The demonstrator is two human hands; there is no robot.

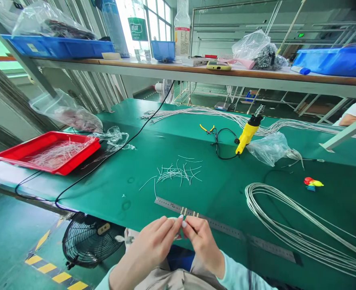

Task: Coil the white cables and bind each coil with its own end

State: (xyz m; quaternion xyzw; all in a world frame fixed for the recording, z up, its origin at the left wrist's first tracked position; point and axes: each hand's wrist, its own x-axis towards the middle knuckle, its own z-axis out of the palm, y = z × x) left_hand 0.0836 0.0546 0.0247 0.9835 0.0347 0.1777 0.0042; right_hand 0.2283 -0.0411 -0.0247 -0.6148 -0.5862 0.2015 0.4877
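My left hand [153, 243] and my right hand [202, 241] meet at the near edge of the green table [111, 181], fingertips pinched together on a thin white wire piece [174, 219]. Just beyond them a steel ruler [226, 229] lies flat along the table edge, with small tape marks on it. A scatter of short white wire pieces [178, 173] lies farther out, in the middle of the table. Both hands are closed in a pinch.
A red tray [49, 152] of wire pieces sits at the left, a yellow heat gun [248, 132] and yellow pliers [206, 129] at the back, a coil of long white cables [301, 229] at the right. A black fan [88, 239] stands below the table. Another person's arm [351, 117] shows far right.
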